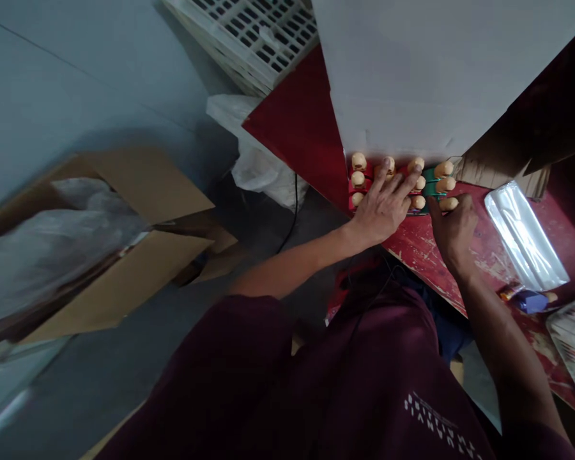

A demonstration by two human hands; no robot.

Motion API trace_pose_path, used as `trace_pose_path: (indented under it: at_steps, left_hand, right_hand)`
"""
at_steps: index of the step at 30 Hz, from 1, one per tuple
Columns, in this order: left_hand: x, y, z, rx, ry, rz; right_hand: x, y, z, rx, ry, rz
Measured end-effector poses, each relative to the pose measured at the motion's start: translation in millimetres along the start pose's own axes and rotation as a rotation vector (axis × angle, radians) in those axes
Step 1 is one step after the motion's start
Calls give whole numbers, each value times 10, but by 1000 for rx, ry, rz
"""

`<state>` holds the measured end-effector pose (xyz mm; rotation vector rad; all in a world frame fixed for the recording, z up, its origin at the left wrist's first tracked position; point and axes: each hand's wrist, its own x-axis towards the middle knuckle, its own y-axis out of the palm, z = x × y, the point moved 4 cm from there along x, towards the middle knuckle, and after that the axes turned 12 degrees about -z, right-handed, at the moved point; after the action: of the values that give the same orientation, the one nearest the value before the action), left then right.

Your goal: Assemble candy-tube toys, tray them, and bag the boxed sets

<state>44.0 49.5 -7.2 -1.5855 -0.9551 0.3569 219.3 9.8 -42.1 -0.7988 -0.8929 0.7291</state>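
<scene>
Several small pieces with rounded beige knobs (358,161) and red or green bodies stand in close rows on the table, against a large white panel. Over the middle rows lies my left hand (381,207), fingers outstretched and touching the knobs. At the right end are green pieces (430,182), their knobs tilted sideways. My right hand (454,233) has its thumb and fingers about the nearest green-row beige knob (448,204), at the front corner. The fingers partly hide that piece and the middle of the rows.
The white panel (412,70) rises behind the pieces. Right of my hands, a clear plastic packet (527,236) and a blue item (531,301) lie on the worn red table (424,239). Left are an open cardboard box (148,185), a white plastic bag (256,160) and a white crate (249,54).
</scene>
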Motion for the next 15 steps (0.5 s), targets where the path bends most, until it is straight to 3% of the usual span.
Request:
trace_pose_path:
  at_steps: [8,12,14,15]
  left_hand:
    - [12,18,15,-7,-34,7]
    - [-14,34,-20,-34,-23,-23]
    - [-63,-59,-33,-77,15,-82]
    - [-86,-163,-18,-105,33,-165]
  right_hand:
    - [-226,99,-75,246,-74,-19]
    - [-250,150,-123,181,-63,8]
    - [-276,128,-144,185,-75,67]
    - [-295,97,-155,217,-85,94]
